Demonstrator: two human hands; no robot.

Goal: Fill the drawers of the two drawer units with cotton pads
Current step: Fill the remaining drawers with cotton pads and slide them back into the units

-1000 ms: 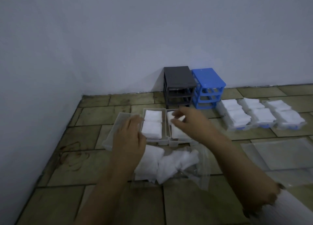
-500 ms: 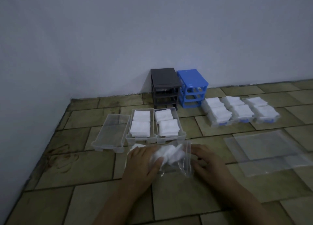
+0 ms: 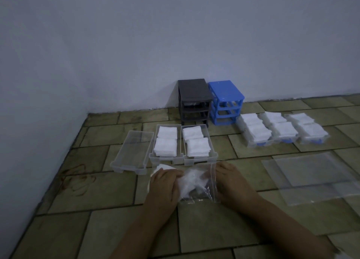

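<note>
Both hands work the clear plastic bag (image 3: 202, 182) of cotton pads (image 3: 190, 184): the left hand (image 3: 165, 186) clutches pads at its mouth, the right hand (image 3: 231, 182) pins the bag's far side. Best draw out a neat stack for the empty drawer (image 3: 132, 151) nearby.

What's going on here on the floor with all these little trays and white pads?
A person is filling clear drawers with cotton pads. Both hands, left hand and right hand, hold a plastic bag of pads on the tiled floor. Two near drawers already hold pads, one drawer beside them has none, and three filled drawers sit by the blue unit and the dark unit.
</note>
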